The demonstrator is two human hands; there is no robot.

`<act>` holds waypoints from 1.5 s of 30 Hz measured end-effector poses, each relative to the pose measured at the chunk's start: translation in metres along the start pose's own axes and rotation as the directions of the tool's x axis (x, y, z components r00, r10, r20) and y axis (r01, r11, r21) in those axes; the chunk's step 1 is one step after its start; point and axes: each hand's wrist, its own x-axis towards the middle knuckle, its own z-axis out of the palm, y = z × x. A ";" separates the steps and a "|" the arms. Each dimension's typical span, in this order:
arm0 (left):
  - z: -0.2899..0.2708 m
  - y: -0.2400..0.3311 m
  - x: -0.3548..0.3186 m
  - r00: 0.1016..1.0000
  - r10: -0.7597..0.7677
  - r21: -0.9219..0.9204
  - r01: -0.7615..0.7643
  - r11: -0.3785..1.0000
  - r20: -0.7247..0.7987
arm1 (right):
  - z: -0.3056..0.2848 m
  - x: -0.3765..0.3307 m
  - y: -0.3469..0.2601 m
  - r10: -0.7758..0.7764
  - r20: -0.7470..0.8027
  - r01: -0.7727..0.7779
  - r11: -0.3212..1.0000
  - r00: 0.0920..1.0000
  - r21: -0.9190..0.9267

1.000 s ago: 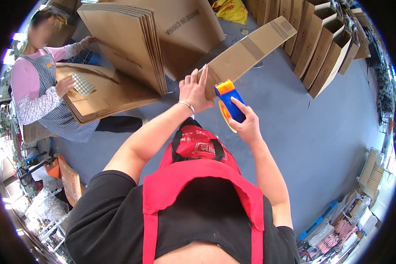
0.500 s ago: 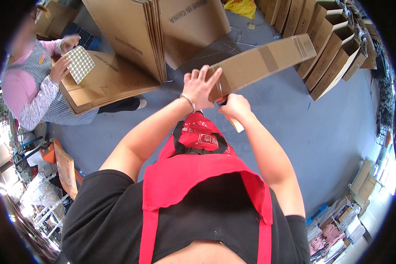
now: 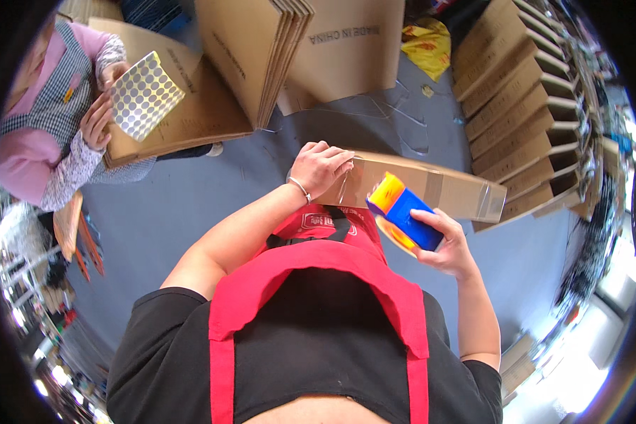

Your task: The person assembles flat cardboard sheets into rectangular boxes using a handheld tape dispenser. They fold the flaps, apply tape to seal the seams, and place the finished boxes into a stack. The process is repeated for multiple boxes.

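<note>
A long, narrow cardboard box (image 3: 456,189) lies crosswise in front of me, with clear tape wrapped over its ends. My left hand (image 3: 321,171) is closed on its left end, fingers bent over the top edge. In my right hand (image 3: 446,246) is a blue and yellow tape dispenser (image 3: 411,213), a roll of tape showing on its underside. The dispenser is tilted in front of the box's near side, its yellow head toward the left. I cannot tell whether it touches the box.
Open upright cartons (image 3: 519,134) stand in a row at the far right. Folded cardboard sheets (image 3: 244,56) stack up ahead, with a yellow bag (image 3: 427,48) beside them. At left, a co-worker (image 3: 56,134) holds a sheet of round stickers (image 3: 145,95).
My right hand has moved right, away from the box's left end, bringing the tape dispenser into full sight. The box's right end has swung nearer to me. My left hand stays at the left end.
</note>
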 end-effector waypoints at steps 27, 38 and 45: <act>-0.065 -0.056 -0.115 0.334 -0.876 -0.934 0.208 -0.291 0.347 | 0.030 0.165 -0.032 -0.264 0.622 0.514 0.816 0.737 -0.264; 0.101 -0.069 -0.098 0.426 -0.901 -0.929 0.297 0.221 -0.078 | 0.029 0.166 -0.052 -0.019 0.576 0.361 0.795 0.817 -0.487; 0.010 -0.036 -0.069 0.340 -0.940 -0.721 0.658 0.215 0.030 | 0.021 0.169 -0.042 -0.043 0.565 0.367 0.800 0.824 -0.475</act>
